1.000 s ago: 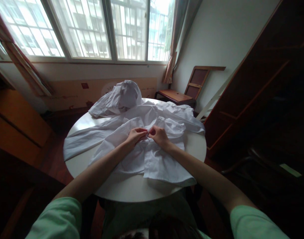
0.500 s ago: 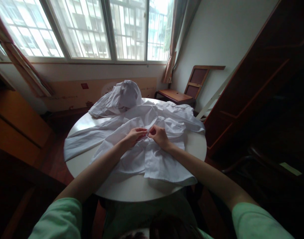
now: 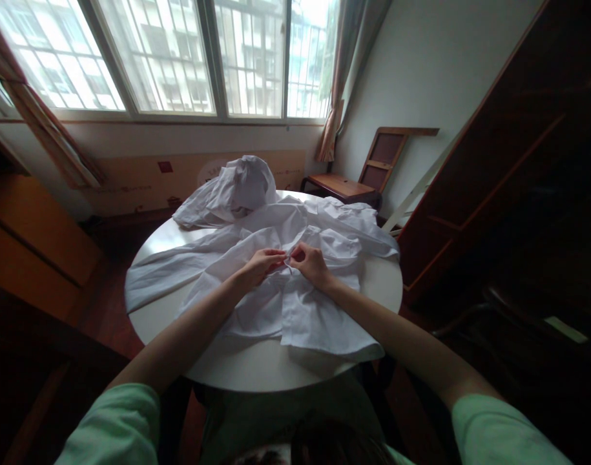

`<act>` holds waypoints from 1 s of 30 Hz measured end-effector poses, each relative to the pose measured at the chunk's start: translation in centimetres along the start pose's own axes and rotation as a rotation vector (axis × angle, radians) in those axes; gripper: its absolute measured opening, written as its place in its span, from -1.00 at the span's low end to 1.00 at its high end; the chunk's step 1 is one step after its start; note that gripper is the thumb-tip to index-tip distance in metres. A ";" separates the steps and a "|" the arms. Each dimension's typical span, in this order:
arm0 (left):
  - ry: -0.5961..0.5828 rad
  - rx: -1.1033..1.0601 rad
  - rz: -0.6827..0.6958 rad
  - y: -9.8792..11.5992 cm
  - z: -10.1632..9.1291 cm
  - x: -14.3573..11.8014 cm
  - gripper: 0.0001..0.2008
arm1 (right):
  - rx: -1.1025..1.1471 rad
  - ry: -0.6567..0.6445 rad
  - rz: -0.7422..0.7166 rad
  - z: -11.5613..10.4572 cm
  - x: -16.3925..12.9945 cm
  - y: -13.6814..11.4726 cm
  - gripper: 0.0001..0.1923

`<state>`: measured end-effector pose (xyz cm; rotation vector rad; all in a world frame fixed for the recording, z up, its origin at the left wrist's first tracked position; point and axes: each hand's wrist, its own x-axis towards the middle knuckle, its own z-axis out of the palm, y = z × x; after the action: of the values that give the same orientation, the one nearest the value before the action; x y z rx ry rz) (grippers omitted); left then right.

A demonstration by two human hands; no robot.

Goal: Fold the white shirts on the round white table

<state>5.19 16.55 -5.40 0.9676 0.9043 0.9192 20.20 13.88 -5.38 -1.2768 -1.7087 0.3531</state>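
A white long-sleeved garment point(image 3: 319, 316), like a shirt or coat, lies spread and wrinkled over the table. Along its front edges, near the middle, my left hand point(image 3: 265, 263) pinches the cloth. Close beside it, my right hand point(image 3: 309, 261) pinches the same edge, thumb and fingertips together. The fingertips nearly meet; whether a button sits between them is too small to tell. One sleeve point(image 3: 164, 274) stretches out to the left, and more white cloth reaches the table's right side.
The round white table point(image 3: 256, 371) stands before me. A bunched white cloth heap point(image 3: 241, 184) rests at its far side. Beyond are a wooden chair point(image 3: 346, 186), a long printed box point(image 3: 150, 184) under the window, and a dark red wooden panel point(image 3: 450, 213) at the right.
Almost nothing differs. Both hands keep their pinch on the garment at the same place, with only a slight shift of the fingers and the view.
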 end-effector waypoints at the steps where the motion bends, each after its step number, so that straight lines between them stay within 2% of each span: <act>1: 0.001 0.000 -0.001 0.0 0.0 0.0 -0.86 | 0.004 0.001 -0.004 0.0 0.0 0.0 -0.91; 7: -0.023 0.030 0.006 0.3 0.1 -0.5 -0.85 | 0.048 0.015 -0.006 0.2 0.1 0.6 -0.94; 14: -0.018 0.071 0.075 0.4 0.6 -1.2 -0.83 | 0.084 0.001 0.029 0.3 0.3 1.1 -0.96; 30: 0.015 0.160 0.237 -0.6 1.0 -0.6 -0.78 | 0.081 -0.008 0.055 0.3 0.4 1.2 -0.93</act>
<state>6.06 15.56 -5.55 1.2263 0.8984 1.0659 20.66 14.86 -6.18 -1.2664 -1.6518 0.4551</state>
